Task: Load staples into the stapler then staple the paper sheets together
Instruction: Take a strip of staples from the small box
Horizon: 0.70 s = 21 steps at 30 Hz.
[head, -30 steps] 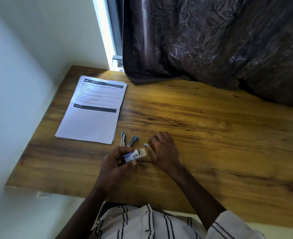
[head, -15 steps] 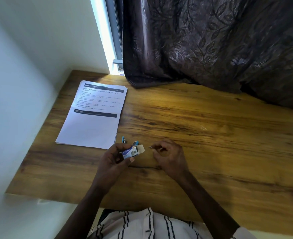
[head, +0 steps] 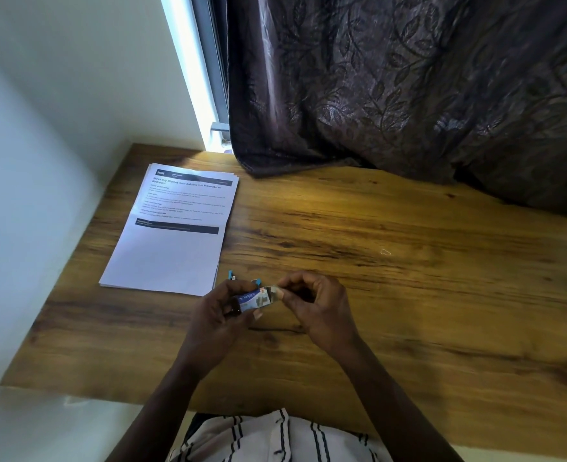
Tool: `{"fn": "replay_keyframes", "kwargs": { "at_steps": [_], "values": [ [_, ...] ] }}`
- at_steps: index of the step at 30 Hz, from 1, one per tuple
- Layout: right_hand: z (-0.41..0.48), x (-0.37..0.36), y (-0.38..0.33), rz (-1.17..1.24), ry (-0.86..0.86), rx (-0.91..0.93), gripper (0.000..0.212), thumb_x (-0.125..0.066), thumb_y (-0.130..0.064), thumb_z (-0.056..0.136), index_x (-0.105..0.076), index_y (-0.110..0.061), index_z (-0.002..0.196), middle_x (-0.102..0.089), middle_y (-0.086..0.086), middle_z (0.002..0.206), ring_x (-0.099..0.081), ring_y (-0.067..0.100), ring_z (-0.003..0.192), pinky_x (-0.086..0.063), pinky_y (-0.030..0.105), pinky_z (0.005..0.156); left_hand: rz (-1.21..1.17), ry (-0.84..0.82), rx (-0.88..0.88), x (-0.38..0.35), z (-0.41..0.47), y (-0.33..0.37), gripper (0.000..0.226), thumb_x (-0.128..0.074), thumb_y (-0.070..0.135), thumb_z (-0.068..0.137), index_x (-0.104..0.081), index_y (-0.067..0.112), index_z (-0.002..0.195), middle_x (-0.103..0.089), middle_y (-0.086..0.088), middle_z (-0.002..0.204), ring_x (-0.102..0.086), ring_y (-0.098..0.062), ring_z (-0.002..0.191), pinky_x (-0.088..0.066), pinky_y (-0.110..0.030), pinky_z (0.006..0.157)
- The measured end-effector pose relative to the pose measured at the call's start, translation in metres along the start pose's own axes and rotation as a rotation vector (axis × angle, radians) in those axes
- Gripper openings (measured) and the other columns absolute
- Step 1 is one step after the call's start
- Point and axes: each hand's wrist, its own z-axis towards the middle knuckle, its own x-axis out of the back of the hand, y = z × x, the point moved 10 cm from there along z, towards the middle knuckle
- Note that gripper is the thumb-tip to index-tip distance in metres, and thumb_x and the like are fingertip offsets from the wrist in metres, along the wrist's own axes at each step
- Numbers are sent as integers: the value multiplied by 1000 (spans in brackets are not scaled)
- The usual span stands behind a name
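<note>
A person sits at a wooden table [head: 409, 295] with both hands raised just above its near middle. The left hand [head: 220, 315] grips a small blue-and-white staple box [head: 250, 300], its fingers [head: 238, 290] curled over the far side and the thumb pressed against the near side, so the box lies roughly level with its printed face up. The box's right end is open. There the right hand [head: 320, 310] pinches the pale flap between thumb and forefinger, with its other fingers curled loosely above. Whether a strip of staples is also caught in that pinch cannot be told. The two hands nearly meet at the box. Just beyond the left hand, the stapler [head: 231, 275] lies on the table mostly hidden, with only its blue tips and a bit of metal showing. It sits just beside the near right corner of the paper sheets [head: 162, 255]. Those sheets form a neat stack on the left part of the table, printed side up, with the heading at the far end and a dark band across the middle. A small pale scrap [head: 385, 252] lies alone on the wood, well to the right of the stack. A dark leaf-patterned curtain [head: 392, 88] hangs down onto the far edge of the table. A bright strip of window [head: 188, 78] shows to its left, next to a white wall [head: 58, 95]. A striped shirt [head: 275, 438] shows at the bottom.
</note>
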Motion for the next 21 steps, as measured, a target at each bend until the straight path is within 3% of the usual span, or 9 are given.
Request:
{"fn": "replay_keyframes", "kwargs": {
  "at_steps": [5, 13, 17, 21],
  "values": [
    [0, -3, 1, 15, -21, -2, 9, -78, -18, 89, -80, -21, 98, -78, -10, 94, -73, 4, 90, -60, 25, 80, 0, -12, -31, -4, 0, 9, 40, -80, -2, 84, -72, 21, 115, -77, -6, 113, -74, -25, 102, -63, -41, 85],
    [-2, 3, 4, 1, -10, -7, 12, -75, -14, 92, -79, -20, 102, -78, -10, 98, -72, 1, 93, -60, 23, 82, -54, -11, -42, -10, 1, 17, 39, -79, 1, 82, -74, 28, 109, -76, -9, 112, -74, -27, 101, -61, -40, 85],
    [-4, 3, 3, -36, -3, -8, 16, -74, -13, 93, -80, -21, 105, -77, -12, 101, -71, -2, 94, -57, 17, 82, -37, -27, -46, -14, 2, 16, 37, -79, 5, 83, -73, 29, 110, -76, -10, 113, -73, -31, 102, -60, -45, 84],
    [-5, 6, 5, -14, 26, -27, 12, -77, -15, 90, -76, -21, 100, -76, -10, 92, -71, 3, 88, -59, 20, 75, 1, -44, -50, -15, 2, 15, 39, -79, 2, 84, -72, 28, 112, -76, -8, 112, -74, -28, 101, -61, -44, 83]
  ]
}}
